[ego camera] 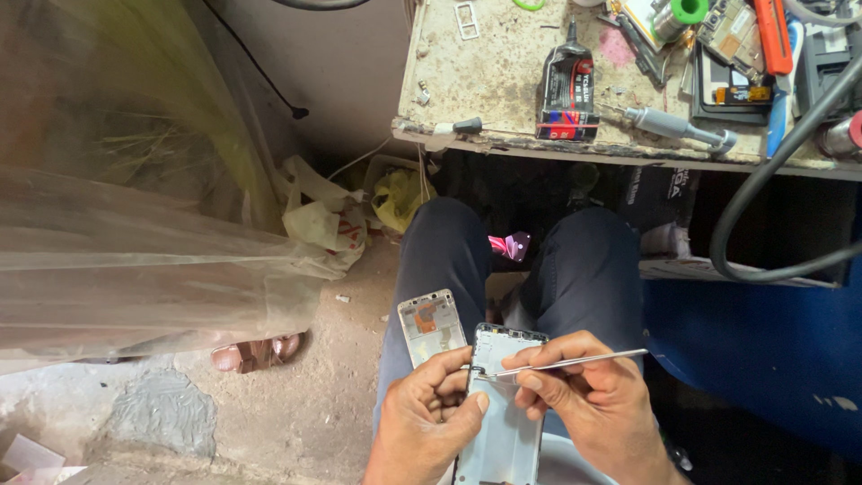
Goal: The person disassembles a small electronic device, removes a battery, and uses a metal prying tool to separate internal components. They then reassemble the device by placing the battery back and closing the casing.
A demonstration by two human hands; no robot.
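My left hand (429, 415) grips the left edge of a pale blue phone frame (503, 431) held upright over my lap. My right hand (597, 400) pinches metal tweezers (575, 362), whose tips touch the frame near its upper left edge. A second phone part (431, 325), a white frame with an orange patch, lies on my left thigh just above my left hand.
A worn workbench (485, 81) stands ahead with a black glue tube (567, 90), a grey screwdriver (673, 126), an orange tool (772, 36) and circuit boards. A thick black cable (763, 180) loops at right. Clear plastic sheeting (126, 224) and crumpled paper (328, 220) lie left on the dirt floor.
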